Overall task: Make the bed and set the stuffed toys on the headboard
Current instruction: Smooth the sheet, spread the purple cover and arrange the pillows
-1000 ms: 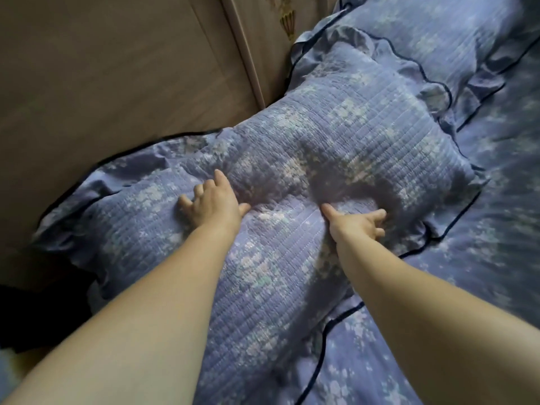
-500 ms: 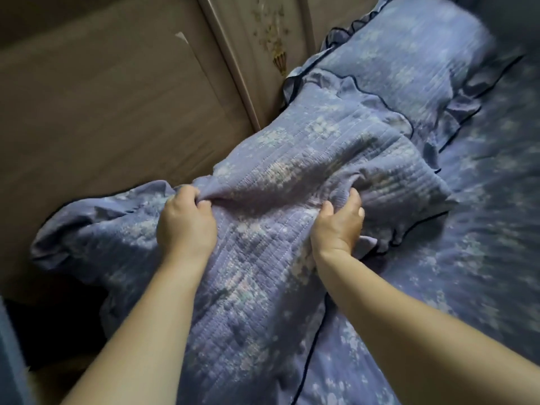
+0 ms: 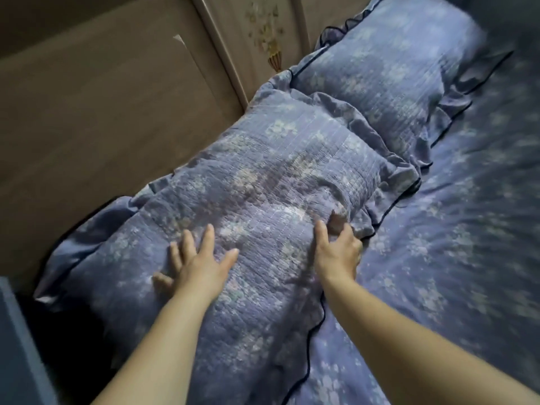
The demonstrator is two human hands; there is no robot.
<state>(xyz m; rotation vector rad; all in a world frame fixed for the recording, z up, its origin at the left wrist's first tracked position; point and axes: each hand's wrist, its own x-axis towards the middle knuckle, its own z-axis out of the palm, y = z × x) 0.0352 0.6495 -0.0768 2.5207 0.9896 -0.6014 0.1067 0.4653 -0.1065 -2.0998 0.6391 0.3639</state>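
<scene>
- your left hand (image 3: pixel 198 264) now lies flat with fingers spread on the near quilted blue floral pillow (image 3: pixel 263 206); half a second ago it was bunching the fabric.
- your right hand (image 3: pixel 337 248) has let go too, fingers loosely spread near the pillow's right edge; the fingertips are blurred.
- the pillow has dropped back against the beige wooden headboard (image 3: pixel 117 118), beside the second matching blue pillow (image 3: pixel 388 68).
- it looks fluffed and placed, so smoothing remains.
- no stuffed toys show near the headboard; that step is not yet done.

Dim room; beige wooden panel (image 3: pixel 96 112) with floral decal (image 3: pixel 267 39).
</scene>
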